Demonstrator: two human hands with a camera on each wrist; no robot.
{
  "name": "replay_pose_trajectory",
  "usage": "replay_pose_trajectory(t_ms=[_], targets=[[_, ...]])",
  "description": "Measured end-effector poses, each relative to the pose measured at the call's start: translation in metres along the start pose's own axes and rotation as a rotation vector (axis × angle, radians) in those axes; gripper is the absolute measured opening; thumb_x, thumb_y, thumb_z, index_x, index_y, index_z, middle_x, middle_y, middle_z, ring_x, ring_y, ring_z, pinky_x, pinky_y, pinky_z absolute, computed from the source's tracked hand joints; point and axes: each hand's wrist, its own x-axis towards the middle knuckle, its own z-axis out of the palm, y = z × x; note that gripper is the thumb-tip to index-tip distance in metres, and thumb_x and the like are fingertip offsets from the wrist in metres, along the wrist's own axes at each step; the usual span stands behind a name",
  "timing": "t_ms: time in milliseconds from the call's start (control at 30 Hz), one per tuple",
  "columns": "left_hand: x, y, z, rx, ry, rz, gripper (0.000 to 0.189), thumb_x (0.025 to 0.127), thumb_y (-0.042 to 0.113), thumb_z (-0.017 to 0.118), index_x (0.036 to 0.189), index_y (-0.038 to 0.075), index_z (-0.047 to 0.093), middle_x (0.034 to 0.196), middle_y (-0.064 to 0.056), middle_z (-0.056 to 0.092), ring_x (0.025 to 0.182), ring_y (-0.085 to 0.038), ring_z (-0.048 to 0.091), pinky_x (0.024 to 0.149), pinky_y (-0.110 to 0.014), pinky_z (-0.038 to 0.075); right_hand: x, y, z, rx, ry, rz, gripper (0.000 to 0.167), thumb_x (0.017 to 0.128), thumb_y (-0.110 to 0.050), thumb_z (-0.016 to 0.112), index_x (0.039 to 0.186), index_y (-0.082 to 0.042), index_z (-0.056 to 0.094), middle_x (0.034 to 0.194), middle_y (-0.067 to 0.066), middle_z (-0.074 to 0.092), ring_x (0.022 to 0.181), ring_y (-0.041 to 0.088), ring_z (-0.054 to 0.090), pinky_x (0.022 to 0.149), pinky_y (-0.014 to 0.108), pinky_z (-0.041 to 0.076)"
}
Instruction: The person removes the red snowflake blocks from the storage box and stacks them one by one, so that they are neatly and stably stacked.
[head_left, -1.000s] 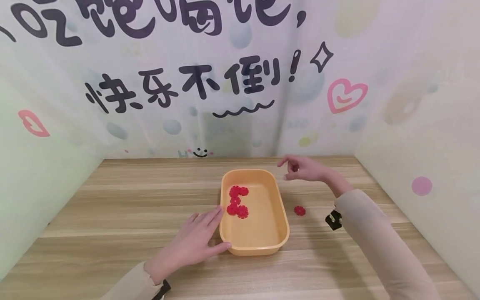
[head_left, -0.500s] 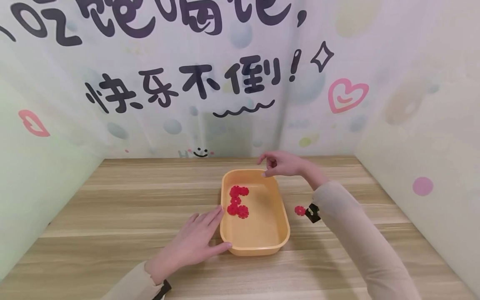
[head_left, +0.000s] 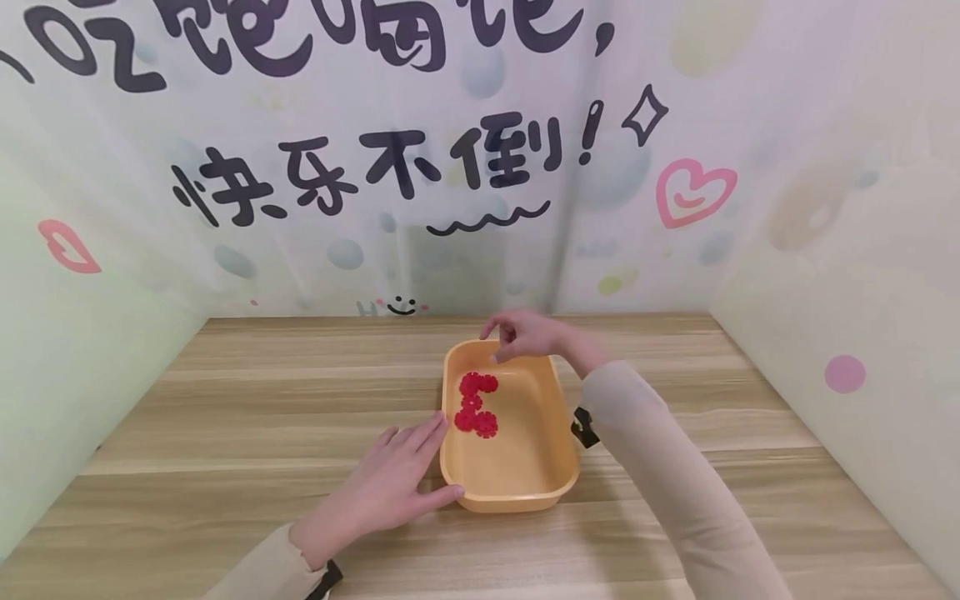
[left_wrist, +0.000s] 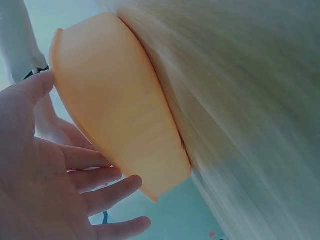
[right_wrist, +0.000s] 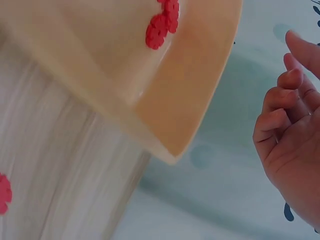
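Observation:
My left hand [head_left: 382, 483] lies along the near left side of a yellow-orange plastic tray [head_left: 517, 502], fingers spread and fairly straight. In the left wrist view its thumb and fingertips touch the rim of the tray [left_wrist: 115, 100]. Inside, along the left, lie several red notched discs [head_left: 472, 404], snowflake-shaped plastic pieces, some overlapping. Over the tray's far end hovers my right hand [head_left: 525, 335], its thumb and index finger apart. The right wrist view shows this hand [right_wrist: 295, 125] with loosely bent fingers and nothing between them.
Outside the tray, a single red disc [right_wrist: 4, 194] lies on the wooden table [head_left: 285, 392]; my right sleeve hides it in the head view. A printed curtain [head_left: 300, 250] stands behind the table, with pale walls [head_left: 825, 292] at both sides.
My right hand has moved left, from beyond the tray's right side to over its far end. The left hand, the tray and the discs have stayed put.

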Motion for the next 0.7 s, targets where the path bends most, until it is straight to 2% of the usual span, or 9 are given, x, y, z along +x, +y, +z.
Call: replay_pose_trajectory(t_ms=[133, 267, 500, 700], targets=[[0.000, 0.000, 0.000, 0.000, 0.001, 0.003, 0.084, 0.080, 0.064, 0.041, 0.136, 0.002, 0.033, 0.139, -0.009, 0.031, 0.116, -0.029, 0.040, 0.091, -0.053, 0.029, 0.008, 0.001, 0.010, 0.040, -0.034, 0.023, 0.037, 0.078, -0.012, 0.066, 0.111, -0.002, 0.053, 0.070, 0.006, 0.050, 0.063, 0.020, 0.047, 0.059, 0.026, 0.042], [0.000, 0.000, -0.001, -0.002, -0.003, 0.004, 0.084, 0.080, 0.065, 0.041, 0.135, 0.002, 0.033, 0.139, -0.009, 0.031, 0.116, -0.029, 0.040, 0.091, -0.053, 0.029, 0.014, 0.002, 0.019, 0.068, -0.073, 0.059, 0.036, 0.079, -0.011, 0.065, 0.112, -0.002, 0.052, 0.066, 0.005, 0.050, 0.064, 0.029, 0.049, 0.057, 0.026, 0.041], [0.000, 0.000, 0.000, -0.003, 0.003, 0.008, 0.084, 0.080, 0.065, 0.041, 0.135, 0.002, 0.033, 0.139, -0.009, 0.031, 0.116, -0.029, 0.040, 0.091, -0.054, 0.029, 0.020, 0.005, 0.033, -0.004, -0.066, 0.127, 0.034, 0.079, -0.014, 0.065, 0.110, -0.009, 0.054, 0.069, 0.004, 0.053, 0.062, 0.019, 0.050, 0.058, 0.026, 0.041], [-0.001, 0.000, -0.001, -0.004, 0.003, 0.008, 0.084, 0.080, 0.064, 0.042, 0.135, 0.002, 0.033, 0.139, -0.010, 0.031, 0.116, -0.029, 0.039, 0.091, -0.054, 0.029, 0.023, 0.012, 0.047, -0.007, -0.046, 0.181, 0.033, 0.078, -0.009, 0.065, 0.109, -0.010, 0.055, 0.068, 0.005, 0.051, 0.061, 0.016, 0.047, 0.058, 0.025, 0.040]])
